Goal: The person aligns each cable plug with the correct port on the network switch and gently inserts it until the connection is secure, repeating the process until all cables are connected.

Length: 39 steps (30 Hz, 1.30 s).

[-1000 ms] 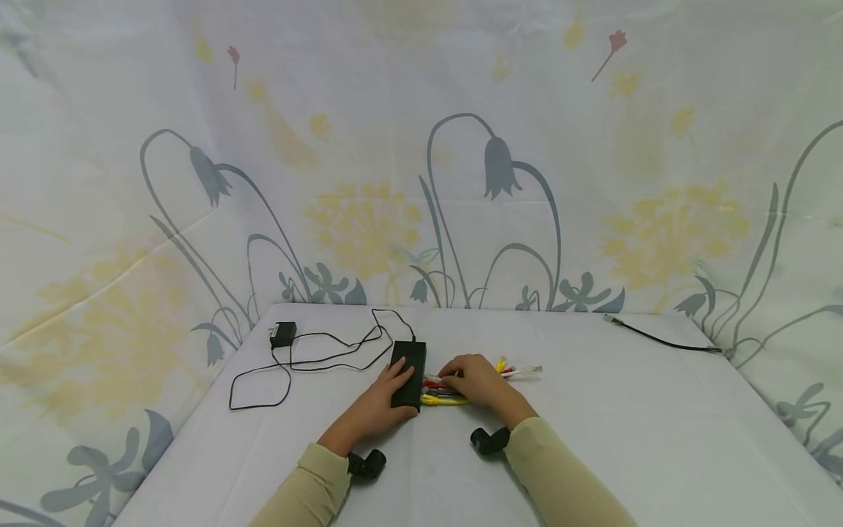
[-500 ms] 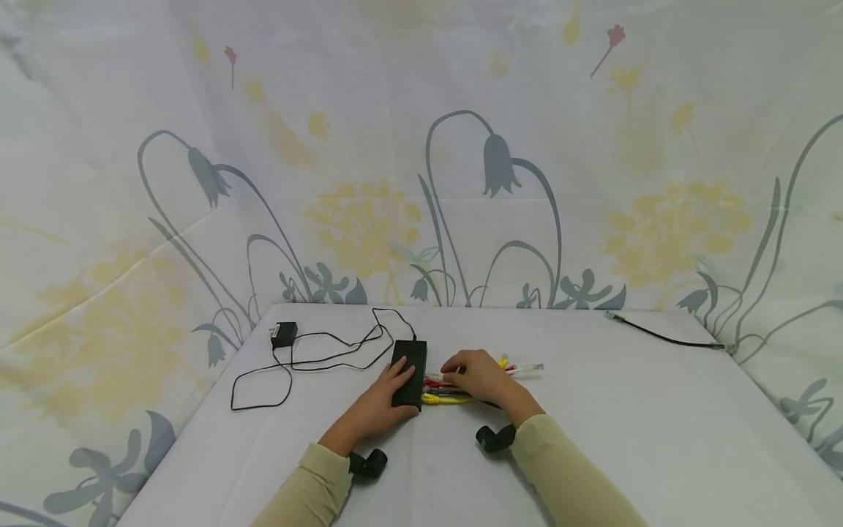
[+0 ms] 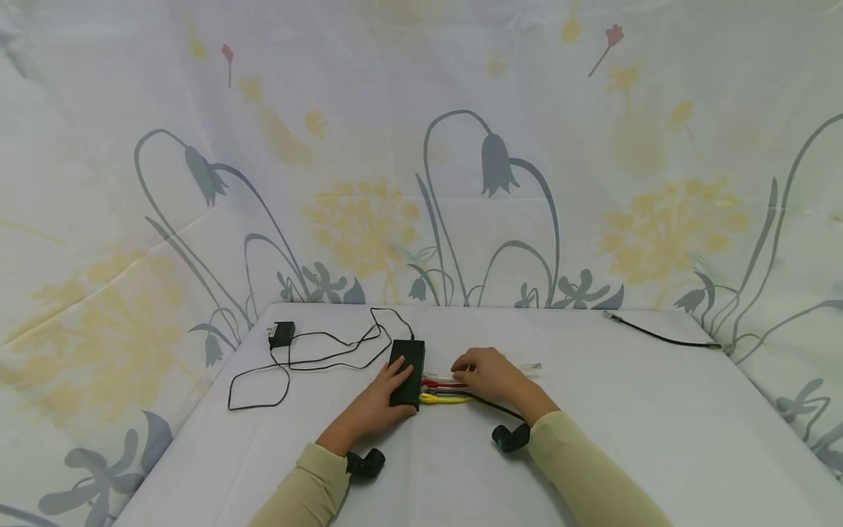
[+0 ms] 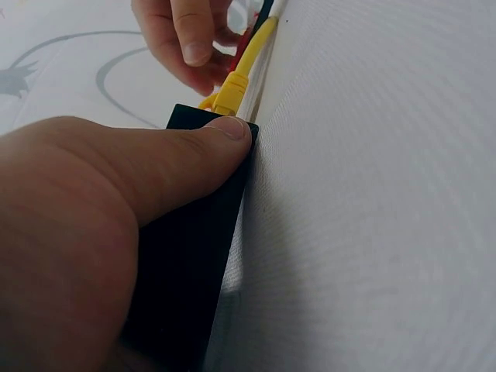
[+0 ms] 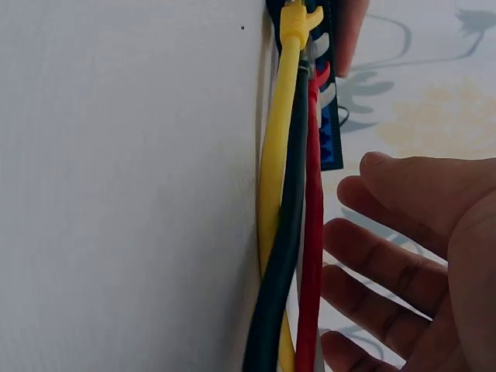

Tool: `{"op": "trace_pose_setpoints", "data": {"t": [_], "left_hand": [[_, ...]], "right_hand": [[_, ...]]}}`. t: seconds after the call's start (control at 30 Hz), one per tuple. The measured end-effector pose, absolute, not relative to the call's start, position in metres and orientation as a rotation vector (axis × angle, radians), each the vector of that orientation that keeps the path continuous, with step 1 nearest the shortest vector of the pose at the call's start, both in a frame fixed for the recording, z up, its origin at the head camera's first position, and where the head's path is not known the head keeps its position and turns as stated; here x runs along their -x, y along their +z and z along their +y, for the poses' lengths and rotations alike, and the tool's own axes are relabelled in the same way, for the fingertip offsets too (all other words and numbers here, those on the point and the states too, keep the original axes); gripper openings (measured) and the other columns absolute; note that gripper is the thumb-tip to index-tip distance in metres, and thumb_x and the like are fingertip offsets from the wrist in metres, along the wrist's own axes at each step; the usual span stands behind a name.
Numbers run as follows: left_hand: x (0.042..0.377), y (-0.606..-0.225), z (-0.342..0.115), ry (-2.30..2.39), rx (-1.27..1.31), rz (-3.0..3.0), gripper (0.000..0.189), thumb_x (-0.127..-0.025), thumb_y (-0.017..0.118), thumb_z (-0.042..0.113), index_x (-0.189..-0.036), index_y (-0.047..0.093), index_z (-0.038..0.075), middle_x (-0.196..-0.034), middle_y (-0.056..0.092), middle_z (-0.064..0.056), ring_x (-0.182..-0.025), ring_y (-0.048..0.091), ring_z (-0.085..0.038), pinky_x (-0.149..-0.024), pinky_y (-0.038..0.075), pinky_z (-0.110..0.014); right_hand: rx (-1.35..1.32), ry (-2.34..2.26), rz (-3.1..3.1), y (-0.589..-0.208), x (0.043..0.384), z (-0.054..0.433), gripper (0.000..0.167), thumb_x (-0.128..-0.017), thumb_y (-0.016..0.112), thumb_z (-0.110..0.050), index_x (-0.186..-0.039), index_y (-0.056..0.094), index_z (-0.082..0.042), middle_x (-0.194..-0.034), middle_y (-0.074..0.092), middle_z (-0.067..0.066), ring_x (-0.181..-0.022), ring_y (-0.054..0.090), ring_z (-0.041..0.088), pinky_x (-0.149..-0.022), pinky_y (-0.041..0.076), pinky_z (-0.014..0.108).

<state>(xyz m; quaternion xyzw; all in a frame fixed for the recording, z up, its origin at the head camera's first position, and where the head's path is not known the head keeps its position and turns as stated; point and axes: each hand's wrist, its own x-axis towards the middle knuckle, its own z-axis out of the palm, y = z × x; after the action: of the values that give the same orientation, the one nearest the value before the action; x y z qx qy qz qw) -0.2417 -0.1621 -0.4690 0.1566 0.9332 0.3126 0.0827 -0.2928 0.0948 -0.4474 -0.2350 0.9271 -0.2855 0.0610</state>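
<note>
Under my left hand (image 3: 375, 406) lies a black network switch (image 3: 411, 357). The fingers spread over its top and the thumb (image 4: 182, 159) presses along its near edge. Yellow (image 5: 280, 124), dark (image 5: 291, 194) and red (image 5: 312, 209) network cables run out of its right side, with pale plugs (image 5: 325, 95) beside the red one. At least one blue port (image 5: 332, 151) shows bare at the row's far end. My right hand (image 3: 490, 377) hovers right beside the cables, fingers loosely bent and apart, nothing between them. It hides part of the cables in the head view.
A black power adapter (image 3: 282, 334) lies at the left, its thin looped cord (image 3: 329, 364) leading to the switch. A separate short black cable (image 3: 661, 337) lies at the back right. A loose clear plug (image 3: 530, 367) shows beyond my right hand.
My right hand has drawn back rightward along the cables, away from the switch. More of the red and dark cables shows now. The left hand and switch have stayed put.
</note>
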Motion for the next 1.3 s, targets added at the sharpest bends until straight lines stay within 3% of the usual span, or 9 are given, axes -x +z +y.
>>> {"op": "trace_pose_setpoints", "data": {"t": [0.57,1.3], "left_hand": [[0.239,-0.468,-0.162,0.955,-0.497,2.774,0.076,-0.090,0.067,0.042,-0.154,0.030,0.024,-0.164,0.012,0.002,-0.152,0.005,-0.033,-0.113,0.024,-0.063],[0.237,-0.466,-0.162,0.959,-0.487,2.784,0.076,-0.089,0.067,0.043,-0.153,0.031,0.024,-0.164,0.013,0.002,-0.151,0.006,-0.034,-0.112,0.024,-0.064]], "right_hand": [[0.781,-0.812,2.847,-0.434,0.300,0.125,0.022,-0.095,0.062,-0.026,-0.109,0.074,-0.013,-0.104,0.068,-0.002,-0.091,0.059,0.012,-0.080,0.051,0.034],[0.808,-0.767,2.979,-0.430,0.321,0.176,0.025,-0.095,0.061,-0.023,-0.113,0.071,-0.008,-0.103,0.068,0.003,-0.096,0.061,0.022,-0.084,0.051,0.043]]}}
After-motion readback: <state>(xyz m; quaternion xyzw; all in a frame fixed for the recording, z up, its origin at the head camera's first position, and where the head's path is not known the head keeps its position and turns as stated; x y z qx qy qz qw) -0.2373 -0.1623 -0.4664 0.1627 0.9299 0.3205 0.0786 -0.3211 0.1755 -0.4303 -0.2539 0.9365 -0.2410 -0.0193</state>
